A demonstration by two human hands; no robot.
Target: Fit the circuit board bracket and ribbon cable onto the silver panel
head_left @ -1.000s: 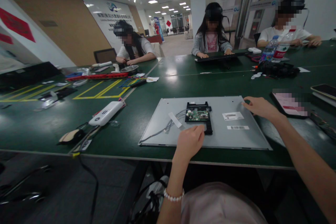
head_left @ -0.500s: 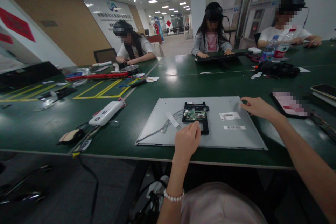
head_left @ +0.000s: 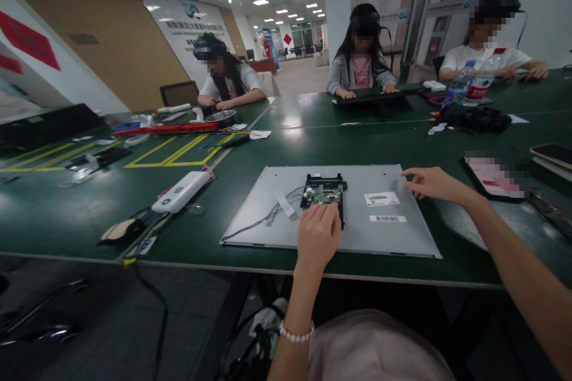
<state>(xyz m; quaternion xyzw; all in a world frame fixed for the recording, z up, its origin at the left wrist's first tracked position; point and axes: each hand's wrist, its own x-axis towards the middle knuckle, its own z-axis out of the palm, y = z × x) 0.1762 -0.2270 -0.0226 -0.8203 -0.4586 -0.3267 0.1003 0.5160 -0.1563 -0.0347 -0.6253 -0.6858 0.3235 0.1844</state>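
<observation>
The gray panel (head_left: 357,235) lay longways by the worktop's (head_left: 348,137) front edge, left hand (head_left: 318,233) curled over it, grip hidden, right hand (head_left: 435,184) loosely spread by its far-right corner.

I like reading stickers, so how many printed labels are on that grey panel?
2: an upper label and a barcode label below it, right of the circuit board. The left hand may hide others.
</observation>
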